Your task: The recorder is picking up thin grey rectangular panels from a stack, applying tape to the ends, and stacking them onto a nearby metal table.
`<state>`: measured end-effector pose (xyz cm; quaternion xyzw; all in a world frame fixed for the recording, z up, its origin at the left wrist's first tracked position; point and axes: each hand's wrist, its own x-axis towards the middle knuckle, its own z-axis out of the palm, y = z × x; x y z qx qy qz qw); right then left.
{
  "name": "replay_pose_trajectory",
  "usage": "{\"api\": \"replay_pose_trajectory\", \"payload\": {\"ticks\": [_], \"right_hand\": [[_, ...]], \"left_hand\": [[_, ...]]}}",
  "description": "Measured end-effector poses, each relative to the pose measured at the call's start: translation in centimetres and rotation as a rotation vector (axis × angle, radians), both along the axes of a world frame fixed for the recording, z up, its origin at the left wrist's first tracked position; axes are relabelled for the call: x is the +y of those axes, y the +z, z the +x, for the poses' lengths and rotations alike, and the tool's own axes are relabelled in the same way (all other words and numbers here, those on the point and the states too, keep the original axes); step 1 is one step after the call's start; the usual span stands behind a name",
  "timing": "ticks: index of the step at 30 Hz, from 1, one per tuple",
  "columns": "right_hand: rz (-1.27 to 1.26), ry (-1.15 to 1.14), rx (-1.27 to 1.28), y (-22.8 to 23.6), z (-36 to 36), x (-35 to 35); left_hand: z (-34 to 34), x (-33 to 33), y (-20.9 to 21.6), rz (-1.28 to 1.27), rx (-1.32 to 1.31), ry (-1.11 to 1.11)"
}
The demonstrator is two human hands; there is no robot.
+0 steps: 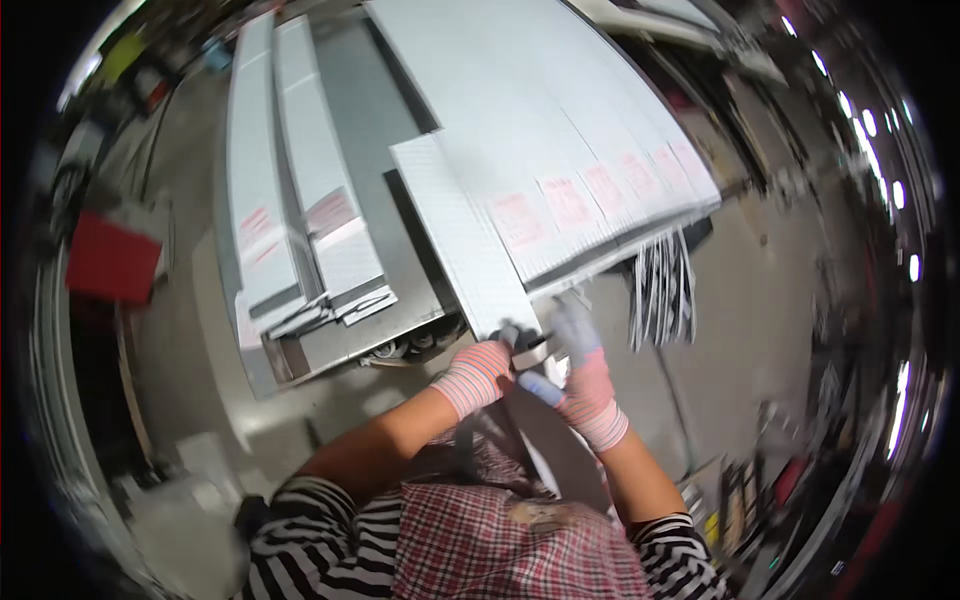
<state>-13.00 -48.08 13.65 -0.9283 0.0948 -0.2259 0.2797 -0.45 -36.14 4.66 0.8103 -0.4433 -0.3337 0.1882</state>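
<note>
A long white panel juts toward me from the stack on the table. At its near end my left hand, in a striped knit glove, is closed round the edge; its fingertips are partly hidden. My right hand, in a matching glove with grey-blue fingers, is just right of that end. Motion smears its fingers, so their grip is unclear. Between the hands is a small dark piece with a pale band, too blurred to name. A dark brown strip hangs below them, against my checked apron.
White panels with pinkish printed patches cover the table's right side. Two narrow white stacks lie on its left, on the grey tabletop. Black-and-white strips hang off the front right. A red box stands at left.
</note>
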Motion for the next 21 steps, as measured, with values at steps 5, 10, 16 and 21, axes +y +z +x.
{"api": "replay_pose_trajectory", "payload": {"ticks": [5,10,16,21], "right_hand": [[-0.244,0.378,0.939,-0.8,3.9,-7.1],[0.420,0.266,0.863,-12.5,0.2,-11.3],[-0.537,0.128,1.226,-14.3,1.5,-11.3],[0.758,-0.363,0.348,-17.7,-2.7,-9.7]], "left_hand": [[0.4,0.1,0.0,0.033,0.060,-0.083],[0.9,0.0,-0.5,-0.072,0.169,-0.105],[1.5,-0.1,-0.1,-0.091,0.234,-0.128],[1.5,3.6,-5.8,-0.303,0.584,0.319]]}}
